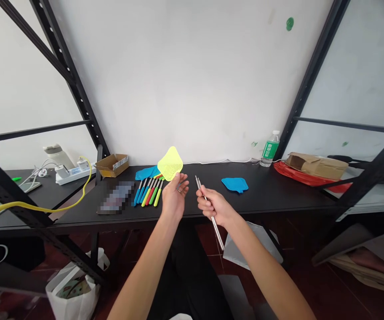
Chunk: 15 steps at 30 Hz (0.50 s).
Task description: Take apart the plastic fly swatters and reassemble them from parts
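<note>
Yellow paddle [170, 164] pinched at its lower edge by the left hand [174, 198]; nearby, right hand [216, 207] wraps metal rods [217, 233], best kept steady, tips clear!

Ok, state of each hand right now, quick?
Left hand: closed, holding the yellow perforated piece by its lower edge.
Right hand: closed around thin metal rods.

I count one yellow, perforated, flat paddle head [171, 163], one separate blue flat paddle head [234, 184], at least two thin silver metal rods [217, 233], at least six bright-handled sticks [149, 195], and one clear plastic bottle [269, 150].
</note>
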Motion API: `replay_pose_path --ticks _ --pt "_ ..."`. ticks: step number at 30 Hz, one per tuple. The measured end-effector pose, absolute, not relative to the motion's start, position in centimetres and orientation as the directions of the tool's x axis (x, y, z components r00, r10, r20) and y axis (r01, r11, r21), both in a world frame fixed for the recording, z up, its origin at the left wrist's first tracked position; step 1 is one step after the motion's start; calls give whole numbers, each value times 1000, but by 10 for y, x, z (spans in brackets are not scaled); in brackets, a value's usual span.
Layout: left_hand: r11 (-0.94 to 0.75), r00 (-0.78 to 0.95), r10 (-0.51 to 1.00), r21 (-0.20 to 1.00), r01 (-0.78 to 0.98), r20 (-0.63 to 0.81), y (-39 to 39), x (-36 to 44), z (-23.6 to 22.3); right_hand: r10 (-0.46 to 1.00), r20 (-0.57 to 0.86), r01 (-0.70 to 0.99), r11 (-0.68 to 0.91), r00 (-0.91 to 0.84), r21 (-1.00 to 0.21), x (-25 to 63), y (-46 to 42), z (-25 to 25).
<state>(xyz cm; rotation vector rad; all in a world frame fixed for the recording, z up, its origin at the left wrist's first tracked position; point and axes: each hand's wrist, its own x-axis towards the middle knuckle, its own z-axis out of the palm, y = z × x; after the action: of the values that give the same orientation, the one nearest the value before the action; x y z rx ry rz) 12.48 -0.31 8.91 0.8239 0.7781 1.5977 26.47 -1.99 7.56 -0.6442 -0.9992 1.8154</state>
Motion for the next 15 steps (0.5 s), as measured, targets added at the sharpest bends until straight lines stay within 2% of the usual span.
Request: replay_pose_path --ticks 3,6,9,15 --pt "-163 -145 984 842 -515 102 -3 109 87 987 -5 -399 -70 -164 -914 278 17 75" --pt "-142 -145 986 843 -519 77 -10 106 77 998 -45 -233 -32 52 -972 288 63 70" --pt "-132 -152 986 855 -501 63 -17 109 64 989 -65 -49 -59 133 -997 291 99 57" --pt "-136 -153 985 901 -411 78 -22 106 53 983 -42 84 -57 177 -995 290 125 29"
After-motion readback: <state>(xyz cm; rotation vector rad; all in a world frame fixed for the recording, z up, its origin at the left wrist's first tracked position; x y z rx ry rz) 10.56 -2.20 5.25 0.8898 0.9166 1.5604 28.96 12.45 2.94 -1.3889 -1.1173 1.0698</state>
